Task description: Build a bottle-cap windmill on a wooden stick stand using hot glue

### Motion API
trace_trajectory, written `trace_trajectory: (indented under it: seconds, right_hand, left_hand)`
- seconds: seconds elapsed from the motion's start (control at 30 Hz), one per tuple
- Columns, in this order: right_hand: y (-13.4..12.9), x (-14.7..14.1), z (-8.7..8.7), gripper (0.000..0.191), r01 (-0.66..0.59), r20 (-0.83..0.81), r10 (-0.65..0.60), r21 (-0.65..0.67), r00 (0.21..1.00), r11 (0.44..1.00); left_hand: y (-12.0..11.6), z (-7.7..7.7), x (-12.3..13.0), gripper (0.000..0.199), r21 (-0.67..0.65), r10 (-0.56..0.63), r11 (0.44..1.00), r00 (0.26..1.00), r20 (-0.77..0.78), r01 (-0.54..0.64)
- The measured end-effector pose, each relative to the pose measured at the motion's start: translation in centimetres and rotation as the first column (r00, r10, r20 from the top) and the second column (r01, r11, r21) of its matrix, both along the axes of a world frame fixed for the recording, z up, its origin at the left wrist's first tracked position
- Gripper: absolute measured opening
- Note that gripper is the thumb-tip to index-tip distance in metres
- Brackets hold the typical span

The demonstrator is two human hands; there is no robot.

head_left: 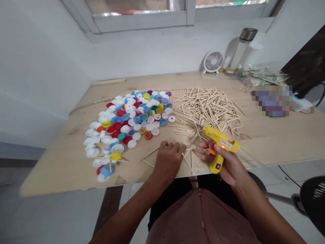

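Note:
My right hand (230, 162) is wrapped round the handle of a yellow glue gun (219, 137), whose metal nozzle points up and left over the stick pile. A small orange light glows on the gun. My left hand (169, 159) lies at the table's front edge, fingers bent down over some joined wooden sticks (149, 154); what its fingertips hold is hidden. More sticks (189, 161) form angles between the two hands. Behind them spreads a large pile of loose short sticks (213, 108). Many coloured bottle caps (137, 117) cover the table to the left.
Along the back of the wooden table (61, 135) stand a small white fan (213, 61) and a glass bottle (240, 52). Bagged sticks (265, 76) and a white power strip (302, 103) are at the right. A black chair (313, 203) stands on the floor at right.

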State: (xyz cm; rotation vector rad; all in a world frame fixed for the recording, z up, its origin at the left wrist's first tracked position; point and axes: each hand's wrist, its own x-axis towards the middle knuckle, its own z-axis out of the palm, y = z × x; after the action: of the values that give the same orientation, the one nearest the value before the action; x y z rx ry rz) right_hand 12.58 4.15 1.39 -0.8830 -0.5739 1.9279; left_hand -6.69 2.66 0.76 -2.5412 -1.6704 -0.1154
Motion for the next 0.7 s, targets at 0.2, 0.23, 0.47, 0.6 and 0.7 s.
trace_trajectory:
  seconds: [0.2,0.23,0.47,0.6,0.7]
  right_hand:
    - [0.0,0.0,-0.2,0.02,0.014,-0.015,-0.014,-0.011,1.0,1.0]
    - [0.0,0.0,-0.3,0.021,0.016,-0.017,-0.016,-0.009,1.0,1.0]
    - [-0.3,-0.1,-0.2,0.024,0.012,0.017,-0.012,-0.002,1.0,1.0]
    - [-1.0,-0.3,0.0,0.025,-0.001,0.104,-0.004,0.043,0.995,0.999]
    - [-1.8,-0.5,0.2,0.027,-0.006,0.185,-0.004,0.052,0.983,0.999]
  left_hand:
    - [0.0,0.1,0.1,0.022,0.018,0.014,1.0,0.998,0.057,-0.015]
    - [0.0,0.1,0.1,0.022,0.02,0.016,1.0,0.998,0.067,-0.017]
    - [-0.3,0.1,0.3,0.021,0.036,0.017,0.999,0.994,0.11,-0.021]
    - [-0.3,0.3,0.7,0.021,0.061,0.033,0.997,0.992,0.12,-0.041]
    - [-0.3,0.7,1.2,0.019,0.07,0.05,0.996,0.99,0.135,-0.06]
